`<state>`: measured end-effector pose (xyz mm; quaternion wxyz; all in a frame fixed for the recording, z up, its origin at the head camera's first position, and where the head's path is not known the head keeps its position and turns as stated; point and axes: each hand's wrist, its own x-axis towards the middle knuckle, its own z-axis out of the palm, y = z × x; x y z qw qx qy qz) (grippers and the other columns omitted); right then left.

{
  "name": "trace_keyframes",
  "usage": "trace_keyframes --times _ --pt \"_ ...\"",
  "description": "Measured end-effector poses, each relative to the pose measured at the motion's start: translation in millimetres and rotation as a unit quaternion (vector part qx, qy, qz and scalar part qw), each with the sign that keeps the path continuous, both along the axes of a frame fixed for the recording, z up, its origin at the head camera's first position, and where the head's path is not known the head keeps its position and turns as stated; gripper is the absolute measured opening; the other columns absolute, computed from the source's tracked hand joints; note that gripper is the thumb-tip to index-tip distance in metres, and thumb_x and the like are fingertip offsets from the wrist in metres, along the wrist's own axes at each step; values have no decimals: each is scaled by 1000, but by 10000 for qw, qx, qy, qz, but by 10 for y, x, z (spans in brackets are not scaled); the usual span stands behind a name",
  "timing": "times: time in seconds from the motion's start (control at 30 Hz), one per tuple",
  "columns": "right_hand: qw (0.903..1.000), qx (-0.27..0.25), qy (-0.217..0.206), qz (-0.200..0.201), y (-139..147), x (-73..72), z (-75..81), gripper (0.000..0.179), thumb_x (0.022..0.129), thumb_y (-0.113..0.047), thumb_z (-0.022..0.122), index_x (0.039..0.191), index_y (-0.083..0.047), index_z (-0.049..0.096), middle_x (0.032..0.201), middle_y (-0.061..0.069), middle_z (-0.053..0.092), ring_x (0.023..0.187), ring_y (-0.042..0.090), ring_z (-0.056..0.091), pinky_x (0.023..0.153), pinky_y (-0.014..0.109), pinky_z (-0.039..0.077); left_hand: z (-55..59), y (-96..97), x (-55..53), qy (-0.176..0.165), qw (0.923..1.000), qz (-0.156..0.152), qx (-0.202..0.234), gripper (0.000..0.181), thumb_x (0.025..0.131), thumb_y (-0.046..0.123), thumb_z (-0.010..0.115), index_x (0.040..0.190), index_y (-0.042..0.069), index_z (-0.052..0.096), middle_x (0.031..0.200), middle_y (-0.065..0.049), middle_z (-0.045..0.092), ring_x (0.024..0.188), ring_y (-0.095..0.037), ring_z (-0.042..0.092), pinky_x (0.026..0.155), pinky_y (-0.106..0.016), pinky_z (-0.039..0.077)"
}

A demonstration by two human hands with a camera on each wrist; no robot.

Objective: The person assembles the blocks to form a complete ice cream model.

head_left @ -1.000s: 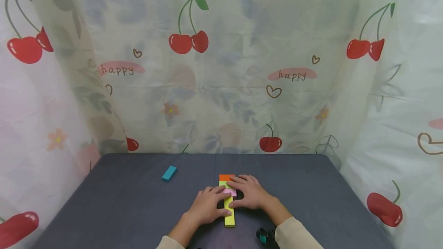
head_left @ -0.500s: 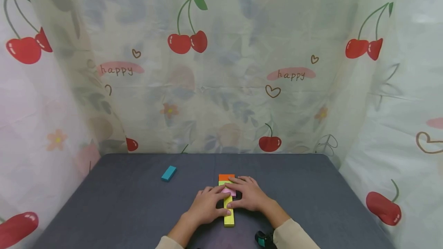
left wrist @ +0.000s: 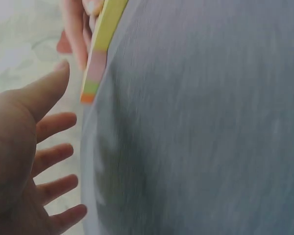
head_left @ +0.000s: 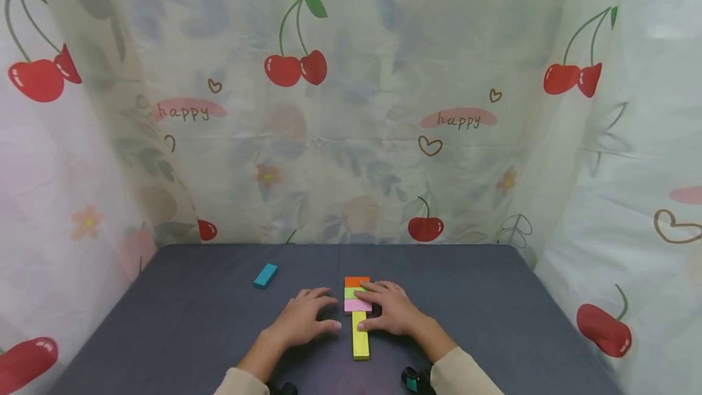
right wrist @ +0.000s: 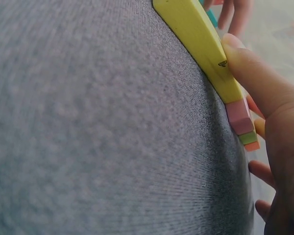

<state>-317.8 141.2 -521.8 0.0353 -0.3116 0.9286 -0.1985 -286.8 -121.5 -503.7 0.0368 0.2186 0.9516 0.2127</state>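
Orange, light green and pink blocks lie crosswise, side by side, on the dark table. A yellow block runs lengthwise from the pink one towards me, making a T-like shape. My right hand rests over the right side of this row, its fingertips reaching onto the orange and green blocks. Its thumb lies against the yellow block in the right wrist view. Left of the blocks, my left hand is held apart from them with fingers spread and nothing in its grasp.
A blue block lies alone at the back left of the table. Black devices sit at both wrists, the right one more visible. A cherry-patterned curtain hangs around the table's back and sides.
My left hand has drawn away to the left from the blocks, uncovering the pink one. My right hand stays at the blocks, and the row keeps its arrangement.
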Motion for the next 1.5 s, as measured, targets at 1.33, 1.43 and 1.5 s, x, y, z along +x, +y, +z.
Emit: trace_keyframes --times 1.33,1.43,1.5 --pt "9997 -199 -98 70 -5 28 16 76 80 -67 65 144 -28 51 152 -2 39 135 30 34 106 62 21 20 -755 -157 642 9537 2664 -1242 63 85 45 72 124 -3 62 127 -28 49 123 -53 32 101 -72 11" --pt "9998 -193 -77 57 0 22 25 76 80 -67 65 144 -28 51 152 -1 40 135 30 34 106 61 21 32 -739 -171 710 9557 2614 -1152 62 85 45 72 124 -3 62 128 -27 49 123 -53 32 100 -72 12" --pt "9998 -177 -87 45 4 16 28 76 79 -67 66 144 -28 51 152 -1 40 135 30 34 106 62 21 31 -727 -186 713 9574 2572 -1103 62 86 45 71 124 -3 62 129 -27 49 124 -54 32 100 -72 13"
